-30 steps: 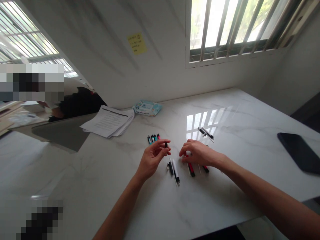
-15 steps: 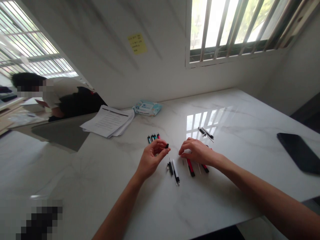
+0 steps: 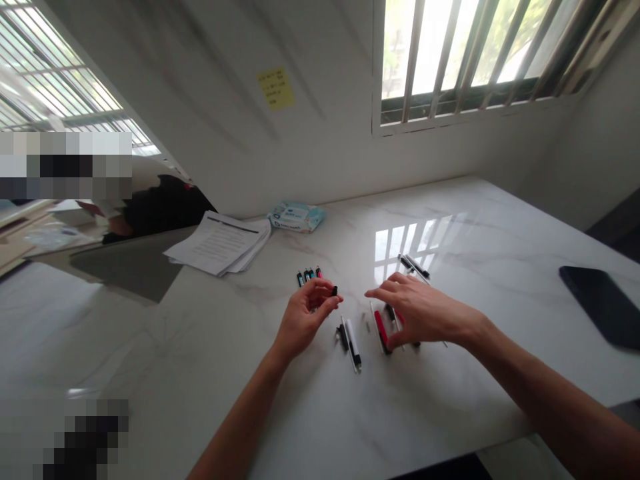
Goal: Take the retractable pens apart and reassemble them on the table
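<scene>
Between the thumb and fingers of my left hand (image 3: 307, 310) is a small black pen part (image 3: 335, 291). My right hand (image 3: 417, 308) hovers with thumb and fingers apart over red pen parts, its thumb close to a red pen barrel (image 3: 381, 325); whether it touches is unclear. A thin refill (image 3: 372, 307) lies beside that barrel, and other parts are partly hidden under the hand. Between my hands and nearer me lie a white pen barrel (image 3: 352, 337) and black pieces (image 3: 342, 338). Several assembled pens (image 3: 309, 274) stand out just beyond my left hand.
More pen parts (image 3: 416, 265) lie beyond my right hand. A blue wipes packet (image 3: 297, 217) and stacked papers (image 3: 220, 241) are by the wall. A dark phone (image 3: 597, 303) rests at the right. A person (image 3: 160, 200) sits at the far left.
My right hand has moved right and slightly toward me, and its fingers have spread apart over the red barrel. My left hand keeps the black part in nearly the same place.
</scene>
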`<state>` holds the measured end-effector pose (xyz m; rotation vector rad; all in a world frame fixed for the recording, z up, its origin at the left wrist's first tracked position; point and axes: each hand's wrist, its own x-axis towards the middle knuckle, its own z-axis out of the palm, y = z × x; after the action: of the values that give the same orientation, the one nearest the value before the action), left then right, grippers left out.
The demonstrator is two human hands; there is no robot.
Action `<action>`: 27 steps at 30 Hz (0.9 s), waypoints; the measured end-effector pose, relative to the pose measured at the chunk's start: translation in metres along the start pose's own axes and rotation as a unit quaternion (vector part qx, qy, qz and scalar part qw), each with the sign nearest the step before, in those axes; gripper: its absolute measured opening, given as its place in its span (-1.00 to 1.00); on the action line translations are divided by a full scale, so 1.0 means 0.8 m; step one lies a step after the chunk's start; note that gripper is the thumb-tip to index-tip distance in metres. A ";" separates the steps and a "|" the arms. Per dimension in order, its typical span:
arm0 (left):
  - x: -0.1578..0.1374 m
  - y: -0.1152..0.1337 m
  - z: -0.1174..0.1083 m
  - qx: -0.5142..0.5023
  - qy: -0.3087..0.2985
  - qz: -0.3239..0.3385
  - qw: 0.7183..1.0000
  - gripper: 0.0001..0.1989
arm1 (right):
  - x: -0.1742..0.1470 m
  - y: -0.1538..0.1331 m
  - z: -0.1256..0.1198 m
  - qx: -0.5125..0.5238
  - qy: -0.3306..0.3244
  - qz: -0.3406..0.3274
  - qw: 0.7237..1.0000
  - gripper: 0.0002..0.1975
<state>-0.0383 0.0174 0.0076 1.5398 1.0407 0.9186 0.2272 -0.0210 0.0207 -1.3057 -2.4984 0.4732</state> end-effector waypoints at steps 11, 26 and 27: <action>-0.001 -0.001 0.003 -0.050 -0.015 -0.058 0.997 -0.59 | -0.002 -0.017 0.015 -0.028 -0.052 -0.030 0.998 -0.11; -0.004 0.004 0.008 -0.103 -0.063 -0.090 0.989 -0.66 | 0.023 -0.041 0.043 0.079 0.154 -0.142 0.975 -0.06; -0.004 0.004 0.008 -0.100 -0.062 -0.090 0.989 -0.65 | 0.023 -0.038 0.042 0.083 0.151 -0.141 0.975 -0.07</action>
<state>-0.0329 0.0124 0.0097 1.2972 0.9510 0.7679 0.1814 -0.0277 0.0045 -0.8684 -2.2825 0.3752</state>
